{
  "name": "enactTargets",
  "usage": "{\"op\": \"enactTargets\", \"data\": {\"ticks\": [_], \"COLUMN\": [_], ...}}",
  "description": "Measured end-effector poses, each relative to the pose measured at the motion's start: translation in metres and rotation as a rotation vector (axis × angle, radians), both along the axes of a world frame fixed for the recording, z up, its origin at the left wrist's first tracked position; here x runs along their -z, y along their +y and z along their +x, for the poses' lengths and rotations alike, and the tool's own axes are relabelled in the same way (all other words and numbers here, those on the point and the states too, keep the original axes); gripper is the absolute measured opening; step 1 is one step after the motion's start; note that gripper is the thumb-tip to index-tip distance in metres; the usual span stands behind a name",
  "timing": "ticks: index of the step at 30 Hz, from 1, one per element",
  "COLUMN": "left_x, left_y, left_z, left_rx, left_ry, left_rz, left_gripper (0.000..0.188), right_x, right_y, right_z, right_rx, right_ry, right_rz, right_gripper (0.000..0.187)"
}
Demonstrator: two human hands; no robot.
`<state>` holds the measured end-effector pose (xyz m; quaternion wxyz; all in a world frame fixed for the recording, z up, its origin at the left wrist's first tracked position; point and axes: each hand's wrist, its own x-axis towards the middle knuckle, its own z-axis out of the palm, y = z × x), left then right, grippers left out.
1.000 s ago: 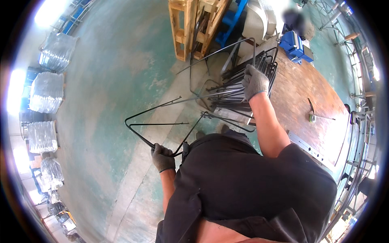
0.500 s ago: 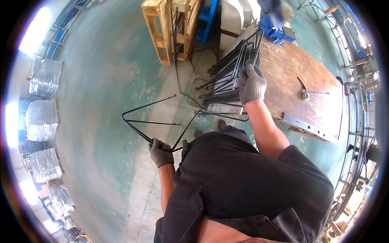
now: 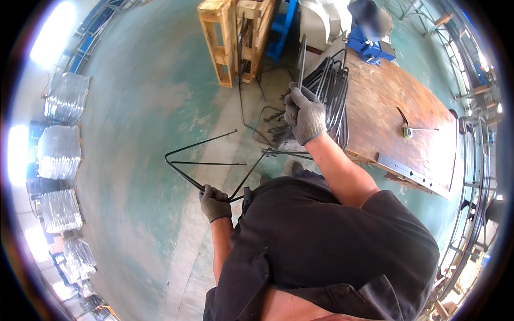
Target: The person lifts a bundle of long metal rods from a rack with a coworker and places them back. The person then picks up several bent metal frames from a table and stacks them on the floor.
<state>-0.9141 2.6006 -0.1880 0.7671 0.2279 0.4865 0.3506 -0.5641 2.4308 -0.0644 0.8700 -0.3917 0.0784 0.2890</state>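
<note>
My left hand (image 3: 215, 202), in a grey knit glove, is closed around a bent black metal rod frame (image 3: 184, 175). That frame hangs out to the left, low over the floor, its thin arms spread apart. My right hand (image 3: 308, 114), gloved alike, grips another black rod frame (image 3: 303, 59) that points up and away. Its lower part is hidden by the hand. Just right of that hand, a dense stack of similar black rod frames (image 3: 336, 101) leans along the side of the wooden workbench (image 3: 396, 96).
A blue vise (image 3: 369, 45), a tape measure (image 3: 408, 132) and a flat metal bar with holes (image 3: 412, 174) are on the bench. Wooden pallets (image 3: 219, 48) stand upright ahead. Plastic-wrapped stacks (image 3: 59, 152) line the far left. What looks like a person (image 3: 369, 16) is beyond the vise.
My right hand has moved left, away from the stack, with one rod frame drawn off it. My left hand keeps its frame in nearly the same place.
</note>
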Motion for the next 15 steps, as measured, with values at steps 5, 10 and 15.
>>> {"op": "enactTargets", "data": {"ticks": [5,10,15], "left_x": [-0.017,-0.01,-0.016], "left_y": [-0.01,-0.015,-0.021], "left_z": [0.001,-0.025,-0.043], "left_rx": [-0.096,-0.156,-0.284], "left_ry": [0.075,0.005,-0.018], "left_rz": [-0.008,0.013,-0.017], "left_gripper": [0.027,0.023,0.023], "right_x": [-0.05,-0.077,-0.096], "right_y": [0.048,0.083,0.118], "right_z": [-0.004,-0.027,-0.05], "right_rx": [-0.359,-0.8,-0.926], "right_ry": [-0.385,-0.541,-0.634], "right_rz": [-0.017,0.073,0.202], "right_gripper": [0.079,0.113,0.105]}}
